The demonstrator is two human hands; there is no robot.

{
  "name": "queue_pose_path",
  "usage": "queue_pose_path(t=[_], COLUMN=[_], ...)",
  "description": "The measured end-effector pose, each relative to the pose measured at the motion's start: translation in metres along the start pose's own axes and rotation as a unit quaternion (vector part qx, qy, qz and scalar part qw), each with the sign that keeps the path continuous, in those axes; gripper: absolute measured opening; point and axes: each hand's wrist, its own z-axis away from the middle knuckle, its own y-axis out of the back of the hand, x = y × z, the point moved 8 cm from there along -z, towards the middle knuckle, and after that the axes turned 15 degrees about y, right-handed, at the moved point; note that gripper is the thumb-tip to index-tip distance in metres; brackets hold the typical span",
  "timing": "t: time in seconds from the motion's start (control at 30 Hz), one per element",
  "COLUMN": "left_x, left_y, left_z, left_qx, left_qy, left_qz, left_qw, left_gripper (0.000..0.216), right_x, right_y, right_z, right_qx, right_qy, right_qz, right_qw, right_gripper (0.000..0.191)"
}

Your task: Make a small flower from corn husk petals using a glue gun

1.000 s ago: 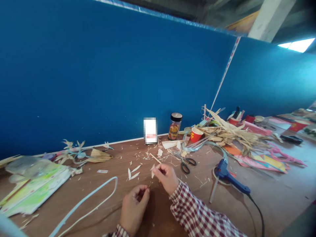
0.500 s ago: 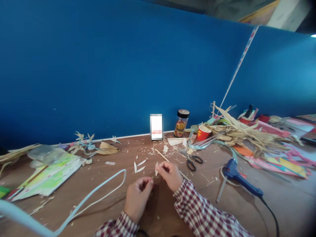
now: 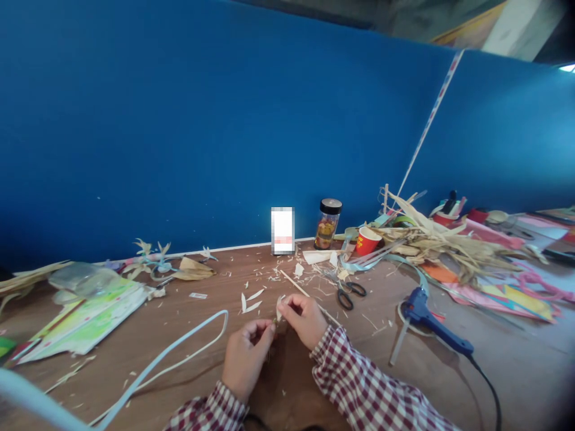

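My right hand [image 3: 306, 322] pinches a pale, petal-shaped piece of husk [image 3: 279, 311] between thumb and fingertips. Just left of it, my left hand [image 3: 246, 358] is closed in a pinch on something tiny and greenish, too small to name. The fingertips of both hands almost meet above the brown table [image 3: 193, 335]. Beyond them lie several similar pale petals [image 3: 252, 306]. A thin stick [image 3: 294, 284] runs behind my right hand. Black-handled scissors [image 3: 345, 298] rest to the right of that stick.
A blue glue gun [image 3: 433, 323] with a cord lies right. Behind stand a lidded jar [image 3: 327, 224], a red paper cup [image 3: 368, 241] and a heap of dry husks [image 3: 449, 251]. A pale bent strap or tube [image 3: 171, 350] crosses the left foreground. A green-white sheet [image 3: 94, 317] lies left.
My right hand has come slightly left, bringing the petal closer to my left fingertips. The left hand has shifted a little left. The whole view has turned slightly.
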Motion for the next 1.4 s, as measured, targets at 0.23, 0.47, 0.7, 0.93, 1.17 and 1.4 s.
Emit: queue_pose_path(t=[0.23,0.47,0.7,0.93,1.17,1.4], left_x=[0.003,0.003,0.002,0.001,0.001,0.002], left_y=[-0.001,-0.002,-0.001,-0.002,-0.001,-0.001], left_z=[0.001,0.001,0.002,0.000,0.002,0.001], left_qx=[-0.008,-0.010,-0.014,-0.016,-0.014,-0.008], left_qy=[0.000,0.005,0.020,0.022,0.020,0.012], left_qz=[-0.017,-0.025,-0.024,-0.020,-0.017,-0.010], left_qw=[1.000,1.000,0.999,0.999,1.000,1.000], left_gripper=[0.029,0.030,0.032,0.032,0.031,0.028], right_x=[-0.008,-0.009,-0.012,-0.008,-0.008,-0.007], right_y=[-0.004,-0.004,-0.007,-0.009,-0.010,-0.011], right_z=[0.001,0.002,0.002,0.003,0.003,0.004], right_qx=[0.002,0.006,-0.011,-0.018,-0.021,-0.022], right_qy=[0.012,0.011,0.018,0.020,0.017,0.017], right_qz=[-0.023,-0.028,-0.026,-0.031,-0.036,-0.034], right_qw=[1.000,1.000,0.999,0.999,0.999,0.999], right_gripper=[0.024,0.024,0.024,0.023,0.023,0.022])
